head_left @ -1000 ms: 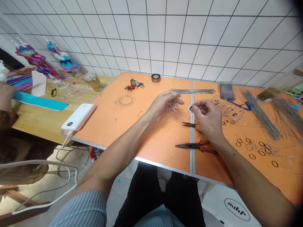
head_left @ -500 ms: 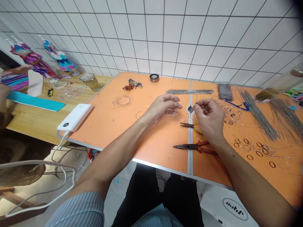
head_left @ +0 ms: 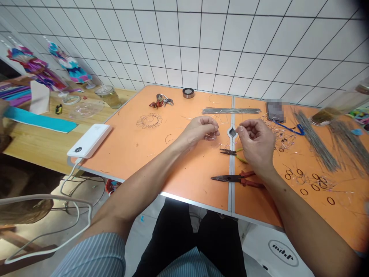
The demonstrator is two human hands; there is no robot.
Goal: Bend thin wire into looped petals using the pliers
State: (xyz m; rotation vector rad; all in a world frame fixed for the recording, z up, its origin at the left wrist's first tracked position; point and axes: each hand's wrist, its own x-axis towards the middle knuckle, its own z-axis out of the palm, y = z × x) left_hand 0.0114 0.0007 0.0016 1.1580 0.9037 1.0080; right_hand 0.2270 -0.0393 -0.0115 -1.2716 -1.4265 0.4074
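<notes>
Thin bent wire (head_left: 211, 137) is held in the curled fingers of my left hand (head_left: 200, 132), over the middle of the orange table. My right hand (head_left: 256, 140) pinches a thin dark wire (head_left: 242, 119), which points upward above the table's seam. Small pliers with yellow-green handles (head_left: 240, 157) lie just below and left of my right hand. Larger pliers with red handles (head_left: 236, 179) rest nearer the front edge. A straight bundle of wires (head_left: 230, 110) lies behind both hands. The fine ends of the wire are hard to make out.
A looped wire ring (head_left: 149, 120), keys (head_left: 161, 101) and a spool (head_left: 188, 92) lie at the back left. A white power bank (head_left: 90, 141) sits at the left edge. Wire bundles (head_left: 315, 140), small rings (head_left: 315, 187) and a phone (head_left: 275, 111) are on the right.
The fingers of my left hand have curled in more around the wire. My right hand has moved very slightly right, still pinching its wire. The view has shifted slightly.
</notes>
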